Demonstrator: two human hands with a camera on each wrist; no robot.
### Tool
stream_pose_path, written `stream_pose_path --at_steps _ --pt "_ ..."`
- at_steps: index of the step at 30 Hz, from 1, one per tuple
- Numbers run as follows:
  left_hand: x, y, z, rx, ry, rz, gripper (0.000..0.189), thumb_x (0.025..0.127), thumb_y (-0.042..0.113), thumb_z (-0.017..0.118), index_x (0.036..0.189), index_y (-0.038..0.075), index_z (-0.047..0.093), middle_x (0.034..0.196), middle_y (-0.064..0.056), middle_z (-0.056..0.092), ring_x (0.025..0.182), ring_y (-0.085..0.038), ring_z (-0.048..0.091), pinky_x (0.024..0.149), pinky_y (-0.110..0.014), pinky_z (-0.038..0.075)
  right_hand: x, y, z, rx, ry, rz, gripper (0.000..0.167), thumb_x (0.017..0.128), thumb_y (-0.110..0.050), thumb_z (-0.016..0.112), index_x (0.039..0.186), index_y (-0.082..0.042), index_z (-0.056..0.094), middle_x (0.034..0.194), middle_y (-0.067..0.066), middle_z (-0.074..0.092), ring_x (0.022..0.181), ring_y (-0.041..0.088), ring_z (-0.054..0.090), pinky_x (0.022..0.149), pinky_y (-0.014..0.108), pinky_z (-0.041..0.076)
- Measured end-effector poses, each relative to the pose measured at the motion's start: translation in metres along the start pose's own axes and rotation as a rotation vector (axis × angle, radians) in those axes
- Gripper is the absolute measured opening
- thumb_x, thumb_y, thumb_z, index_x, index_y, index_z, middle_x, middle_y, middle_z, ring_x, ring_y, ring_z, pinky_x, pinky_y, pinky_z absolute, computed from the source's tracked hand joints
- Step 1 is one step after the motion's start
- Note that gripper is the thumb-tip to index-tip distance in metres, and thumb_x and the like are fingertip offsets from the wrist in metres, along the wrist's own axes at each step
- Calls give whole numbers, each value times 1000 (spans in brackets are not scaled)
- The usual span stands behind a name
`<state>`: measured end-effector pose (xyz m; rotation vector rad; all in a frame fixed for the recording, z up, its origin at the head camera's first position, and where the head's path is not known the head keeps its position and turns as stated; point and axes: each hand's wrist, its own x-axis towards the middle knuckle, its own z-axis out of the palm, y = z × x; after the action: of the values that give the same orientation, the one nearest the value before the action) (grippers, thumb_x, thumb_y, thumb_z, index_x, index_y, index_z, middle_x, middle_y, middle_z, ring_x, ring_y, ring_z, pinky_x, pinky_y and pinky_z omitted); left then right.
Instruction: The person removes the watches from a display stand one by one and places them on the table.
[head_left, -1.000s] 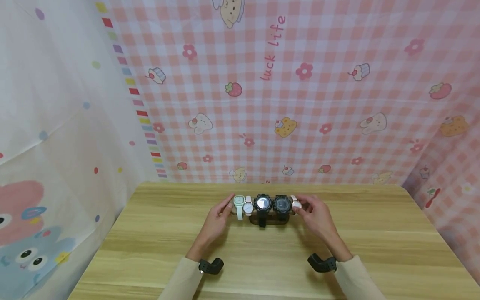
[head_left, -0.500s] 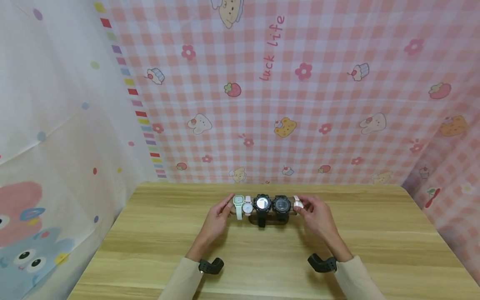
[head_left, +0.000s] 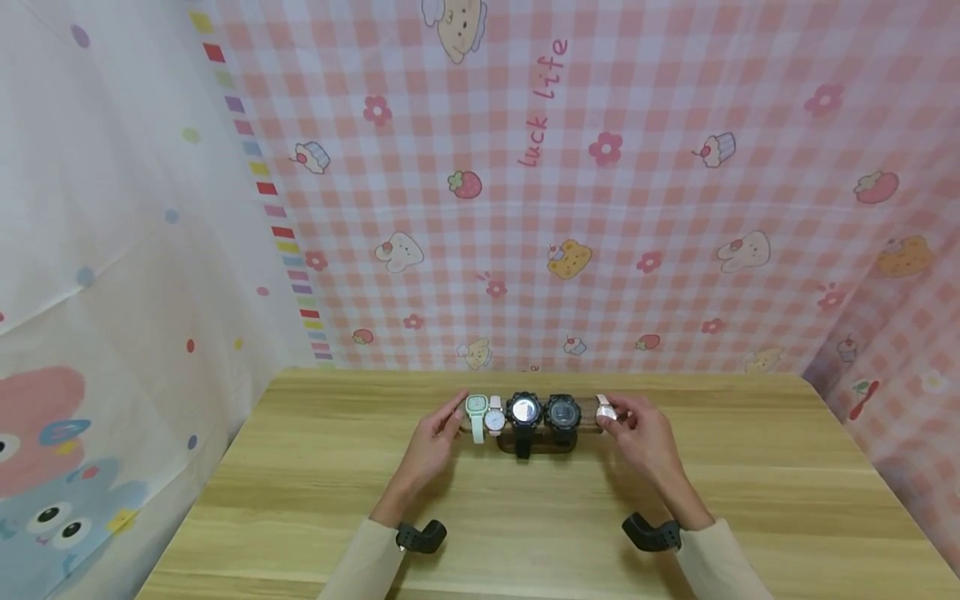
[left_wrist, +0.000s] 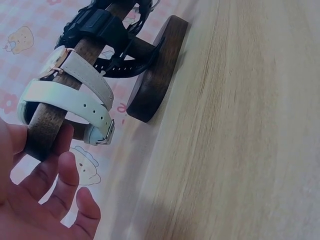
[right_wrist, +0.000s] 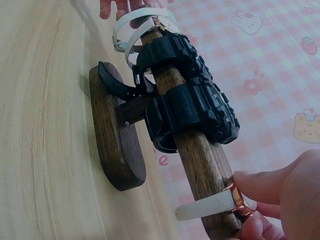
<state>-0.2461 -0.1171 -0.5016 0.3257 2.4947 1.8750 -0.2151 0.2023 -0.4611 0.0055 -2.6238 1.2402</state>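
A dark wooden watch stand [right_wrist: 202, 162] has a crossbar on a post over an oval base [right_wrist: 112, 135]. In the left wrist view, my left hand [left_wrist: 47, 195] holds one end of the bar between thumb and fingers. Close by it on the bar are a pale green watch [head_left: 477, 407] and a white-strapped watch [head_left: 494, 418]. Two black sports watches [head_left: 524, 409] sit around the middle. At the opposite end, my right hand [head_left: 647, 437] pinches the rose-gold case of another white-strapped watch [right_wrist: 207, 206]. Its strap lies across the bar, one end loose.
The stand rests on a wood-grain table [head_left: 525, 517], close to its back edge. Behind hangs a pink checked cloth [head_left: 555, 208], and a white printed cloth [head_left: 150, 292] hangs at the left. Each wrist wears a black camera band [head_left: 422, 536].
My right hand has slid the white-strapped watch rightward along the bar, away from the black watches towards the bar's end. The left hand keeps its hold on the other end.
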Motion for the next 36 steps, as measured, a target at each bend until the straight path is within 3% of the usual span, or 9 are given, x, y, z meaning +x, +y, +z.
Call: stream_pose_path --at_steps 8,16,22,24,33,36 --pt "-1 -3 0 -7 7 25 41 106 19 47 147 16 49 149 -3 50 102 -16 58 91 -35 51 0 3 0 -4 33 -11 33 89 -7 73 119 2 68 99 17 61 74 20 55 61 24 43" --pt "-3 -3 -1 -5 11 28 41 106 16 46 147 13 48 138 -6 57 95 -22 58 87 -37 50 -1 4 -1 -5 37 16 34 90 -10 72 122 2 67 103 18 58 77 20 56 61 24 44" --pt "-13 29 -5 -22 -23 4 42 106 10 44 147 7 46 135 -14 57 97 -35 57 88 -48 49 0 5 -4 34 26 36 34 91 -8 70 123 4 66 105 21 56 74 19 60 57 21 50" --pt "-16 37 -6 -15 -27 5 41 106 9 45 147 6 47 131 -14 59 96 -35 56 87 -46 49 0 7 -5 49 27 36 34 92 -8 70 123 4 65 105 21 55 72 16 60 57 21 51" --pt "-16 39 -5 -14 -25 1 41 106 9 44 147 5 47 98 -21 59 91 -39 53 74 -29 45 -2 15 -10 120 11 61 34 94 -10 67 125 3 63 100 19 58 70 21 63 57 24 53" --pt "-16 38 -4 -9 -19 7 41 105 9 45 146 5 48 89 -15 57 87 -39 53 70 -25 43 -1 19 -11 125 -5 94 35 96 -14 65 128 1 62 97 16 59 68 16 62 57 24 52"
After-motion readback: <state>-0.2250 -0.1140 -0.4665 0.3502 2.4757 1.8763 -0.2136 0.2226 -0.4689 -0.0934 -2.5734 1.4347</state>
